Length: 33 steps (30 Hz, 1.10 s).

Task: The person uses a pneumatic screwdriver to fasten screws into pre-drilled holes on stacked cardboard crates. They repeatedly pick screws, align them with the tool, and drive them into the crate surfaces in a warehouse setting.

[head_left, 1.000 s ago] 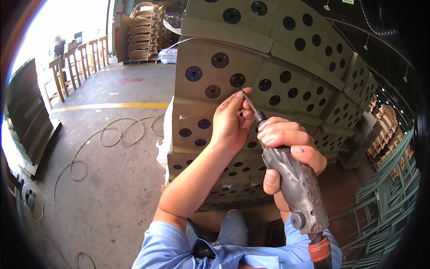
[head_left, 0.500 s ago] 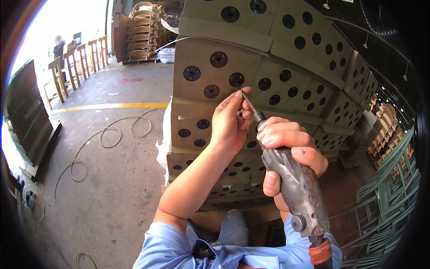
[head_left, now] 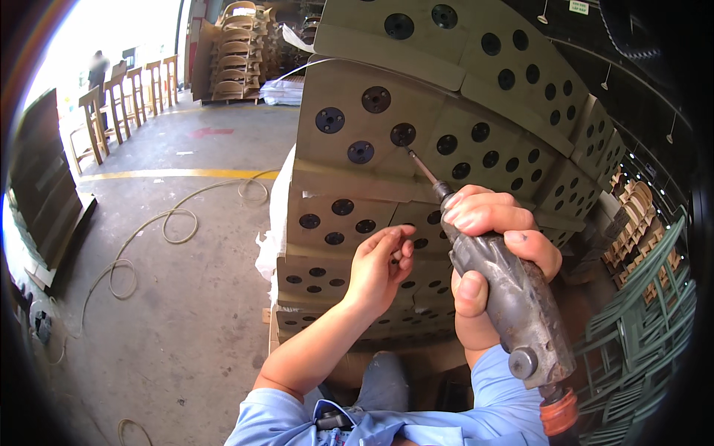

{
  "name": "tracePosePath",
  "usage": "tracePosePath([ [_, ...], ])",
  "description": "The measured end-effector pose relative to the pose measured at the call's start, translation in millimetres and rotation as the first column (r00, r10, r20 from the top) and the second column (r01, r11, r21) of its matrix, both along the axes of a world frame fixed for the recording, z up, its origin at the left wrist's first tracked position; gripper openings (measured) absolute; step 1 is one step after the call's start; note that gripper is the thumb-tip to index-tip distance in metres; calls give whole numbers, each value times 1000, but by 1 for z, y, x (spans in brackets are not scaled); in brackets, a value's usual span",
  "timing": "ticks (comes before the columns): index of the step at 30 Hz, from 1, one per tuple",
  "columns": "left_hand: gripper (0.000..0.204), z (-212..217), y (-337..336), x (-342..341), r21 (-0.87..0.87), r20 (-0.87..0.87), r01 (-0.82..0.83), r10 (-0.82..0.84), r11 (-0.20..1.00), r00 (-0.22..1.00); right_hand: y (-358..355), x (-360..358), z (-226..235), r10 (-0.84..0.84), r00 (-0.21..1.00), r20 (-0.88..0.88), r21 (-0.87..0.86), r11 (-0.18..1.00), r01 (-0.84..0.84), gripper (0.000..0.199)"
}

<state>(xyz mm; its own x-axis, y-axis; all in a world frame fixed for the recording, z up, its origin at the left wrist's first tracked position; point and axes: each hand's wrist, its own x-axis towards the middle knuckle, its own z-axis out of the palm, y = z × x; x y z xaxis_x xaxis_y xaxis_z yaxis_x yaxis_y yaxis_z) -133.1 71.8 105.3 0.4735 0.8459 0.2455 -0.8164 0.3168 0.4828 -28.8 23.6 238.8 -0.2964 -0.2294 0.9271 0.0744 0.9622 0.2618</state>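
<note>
Head view: right hand (head_left: 494,245) around driver (head_left: 513,305).

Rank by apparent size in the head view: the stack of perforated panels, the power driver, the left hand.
1. stack of perforated panels
2. power driver, though nearness to the camera enlarges it
3. left hand

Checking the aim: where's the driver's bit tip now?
In the head view, upper centre: the bit tip touches a dark round fitting on the stacked panels, above the right hand.

head cam: worn on head | faces forward and down | close over both hands | stacked drilled panels (head_left: 416,134) just ahead | fisheye-bent edges
</note>
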Motion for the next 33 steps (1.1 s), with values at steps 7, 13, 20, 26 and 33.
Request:
tracePosePath([
  [7,15,-48,-10,-6,-178,-46,-43,35,983,998,5,-6,5,-29,999,28,-8,1000,29,53],
  [13,19,-128,-18,-15,-291,-115,-65,32,955,993,20,-8,4,-48,998,41,29,998,47,49],
  [20,22,-143,-37,-38,-304,-106,-53,22,951,994,27,-9,0,-81,997,18,1,997,81,47],
  [26,34,-76,-26,-61,50,74,-146,143,988,987,34,-14,-1,-68,996,52,42,997,66,49],
  [33,53,22,-12,-80,426,313,-370,249,826,917,-35,-26,-24,124,992,-33,-88,988,-127,52],
])
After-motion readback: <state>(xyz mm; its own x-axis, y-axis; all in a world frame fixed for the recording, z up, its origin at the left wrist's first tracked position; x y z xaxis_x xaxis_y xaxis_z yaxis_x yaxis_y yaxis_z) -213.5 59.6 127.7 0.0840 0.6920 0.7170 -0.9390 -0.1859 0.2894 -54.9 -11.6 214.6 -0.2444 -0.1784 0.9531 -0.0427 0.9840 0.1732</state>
